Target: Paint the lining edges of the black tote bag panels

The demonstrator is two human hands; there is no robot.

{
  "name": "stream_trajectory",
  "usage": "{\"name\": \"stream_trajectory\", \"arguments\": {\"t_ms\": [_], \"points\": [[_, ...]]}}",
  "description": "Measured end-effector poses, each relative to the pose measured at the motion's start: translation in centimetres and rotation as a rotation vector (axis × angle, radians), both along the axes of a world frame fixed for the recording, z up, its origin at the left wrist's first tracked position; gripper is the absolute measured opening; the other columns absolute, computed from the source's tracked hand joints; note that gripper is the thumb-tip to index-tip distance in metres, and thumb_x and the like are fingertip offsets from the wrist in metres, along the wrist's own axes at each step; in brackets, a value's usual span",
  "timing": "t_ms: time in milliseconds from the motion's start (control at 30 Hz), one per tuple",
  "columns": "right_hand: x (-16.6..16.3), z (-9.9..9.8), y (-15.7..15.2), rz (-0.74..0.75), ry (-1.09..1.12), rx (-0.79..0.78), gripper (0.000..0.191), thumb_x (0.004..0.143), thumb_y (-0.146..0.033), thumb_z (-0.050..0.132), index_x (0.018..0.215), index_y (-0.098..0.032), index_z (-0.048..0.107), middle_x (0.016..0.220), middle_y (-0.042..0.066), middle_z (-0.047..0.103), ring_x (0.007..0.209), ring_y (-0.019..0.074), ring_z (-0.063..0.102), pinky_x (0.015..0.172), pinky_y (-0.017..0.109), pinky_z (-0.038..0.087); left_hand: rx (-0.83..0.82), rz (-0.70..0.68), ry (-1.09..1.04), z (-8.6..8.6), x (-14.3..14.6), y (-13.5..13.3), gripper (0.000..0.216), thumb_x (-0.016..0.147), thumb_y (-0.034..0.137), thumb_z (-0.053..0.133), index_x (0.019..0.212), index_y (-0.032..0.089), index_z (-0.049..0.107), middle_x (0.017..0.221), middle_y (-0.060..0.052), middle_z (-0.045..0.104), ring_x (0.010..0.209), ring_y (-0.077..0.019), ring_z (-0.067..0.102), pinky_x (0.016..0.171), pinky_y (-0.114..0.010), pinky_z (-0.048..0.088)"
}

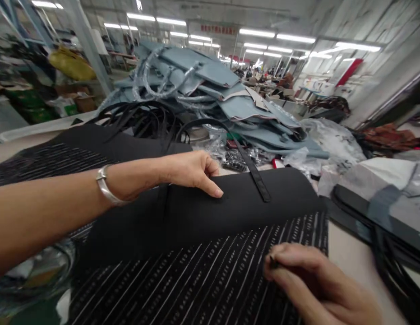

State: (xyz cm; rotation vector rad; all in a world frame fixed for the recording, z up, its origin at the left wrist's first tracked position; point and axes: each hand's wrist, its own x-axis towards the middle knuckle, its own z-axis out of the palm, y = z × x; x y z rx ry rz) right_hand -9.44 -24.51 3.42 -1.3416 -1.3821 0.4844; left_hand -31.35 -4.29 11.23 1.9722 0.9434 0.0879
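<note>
A black bag (196, 212) lies flat on the table in front of me, with a striped lining panel (203, 280) spread over its near part. Its black strap handle (253, 176) arches up from the top edge. My left hand (192, 171), a silver bangle on the wrist, rests on the bag's upper black part with the index finger pressing down and the other fingers curled. My right hand (314, 284) sits low at the right on the striped lining, fingers pinched round a small dark object that I cannot make out.
A heap of pale blue bags (210, 85) with plastic-wrapped handles rises behind the black bag. Loose black straps (142, 117) lie at the back left. Clear plastic bags (331, 144) and dark pieces (382, 221) crowd the right side. Factory benches stretch behind.
</note>
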Motion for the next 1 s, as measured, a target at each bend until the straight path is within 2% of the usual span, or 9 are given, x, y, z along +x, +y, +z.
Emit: {"name": "stream_trajectory", "arguments": {"t_ms": [100,167,267,367,467,600,700,800,1000], "points": [[-0.7,-3.3,1.1,0.171,0.023,-0.258,0.011,0.085,-0.032,0.07,0.086,-0.022,0.075,0.074,0.003,0.073,0.064,0.0178,0.068,0.059,0.024,0.056,-0.002,-0.018,0.026,-5.9,1.9,0.5,0.03,0.062,0.043,0.078,0.06,0.018,0.061,0.053,0.004,0.053,0.052,-0.0106,0.044,0.046,-0.025,0.028],[-0.8,-6.1,2.0,0.204,0.082,-0.371,0.012,0.086,-0.03,0.067,0.087,-0.02,0.075,0.07,0.001,0.071,0.061,0.0161,0.067,0.057,0.023,0.055,-0.035,-0.02,0.049,-9.2,2.5,1.0,0.032,0.062,0.042,0.077,0.056,0.018,0.057,0.051,0.005,0.048,0.051,-0.0101,0.039,0.046,-0.026,0.025],[-1.0,-9.2,2.7,0.209,0.084,-0.426,0.012,0.086,-0.027,0.066,0.088,-0.021,0.076,0.077,0.002,0.073,0.059,0.0137,0.064,0.056,0.023,0.054,-0.134,-0.028,0.071,-12.1,2.6,1.9,0.036,0.061,0.041,0.078,0.052,0.018,0.053,0.049,0.005,0.046,0.05,-0.0096,0.038,0.047,-0.025,0.026],[-1.2,-10.1,2.9,0.227,0.075,-0.483,0.013,0.088,-0.028,0.066,0.091,-0.022,0.077,0.08,0.002,0.073,0.056,0.0127,0.063,0.052,0.023,0.054,-0.337,-0.063,0.119,-12.8,2.5,2.6,0.027,0.059,0.04,0.081,0.064,0.018,0.065,0.061,0.001,0.062,0.055,-0.0137,0.052,0.051,-0.026,0.037],[-1.2,-9.8,3.2,0.237,0.094,-0.557,0.013,0.089,-0.028,0.066,0.093,-0.022,0.077,0.073,0.001,0.071,0.058,0.0135,0.065,0.049,0.021,0.053,-0.581,-0.115,0.198,-12.5,2.7,3.0,0.033,0.057,0.04,0.081,0.08,0.018,0.074,0.072,-0.006,0.072,0.061,-0.022,0.063,0.057,-0.033,0.05],[-1.1,-9.5,3.6,0.287,0.005,-0.53,0.011,0.091,-0.025,0.066,0.092,-0.022,0.077,0.08,0.001,0.071,0.063,0.0128,0.066,0.053,0.022,0.053,-0.829,-0.226,0.267,-12.4,3.5,3.2,0.03,0.053,0.035,0.082,0.077,0.019,0.076,0.076,-0.008,0.075,0.071,-0.0278,0.068,0.071,-0.042,0.056],[-1.3,-9.4,3.7,0.292,-0.078,-0.458,0.011,0.092,-0.021,0.065,0.092,-0.022,0.076,0.078,0.0,0.067,0.065,0.0122,0.064,0.059,0.023,0.052,-0.918,-0.286,0.269,-12.8,4.1,3.3,0.028,0.052,0.028,0.081,0.079,0.02,0.077,0.081,-0.006,0.077,0.08,-0.0285,0.069,0.08,-0.044,0.056],[-1.5,-9.3,3.8,0.282,-0.127,-0.377,0.011,0.09,-0.015,0.066,0.091,-0.02,0.076,0.076,-0.001,0.066,0.066,0.0112,0.062,0.065,0.023,0.05,-0.971,-0.307,0.277,-13.2,4.3,3.6,0.031,0.059,0.025,0.078,0.089,0.018,0.077,0.085,-0.006,0.077,0.085,-0.0279,0.07,0.086,-0.044,0.055],[-1.6,-9.1,4.2,0.295,-0.208,-0.321,0.011,0.09,-0.011,0.066,0.092,-0.018,0.074,0.078,0.0,0.068,0.069,0.0111,0.064,0.067,0.023,0.049,-1.009,-0.277,0.308,-13.5,4.1,3.8,0.037,0.069,0.023,0.073,0.105,0.014,0.074,0.088,-0.009,0.077,0.088,-0.0285,0.071,0.087,-0.044,0.055]]}}
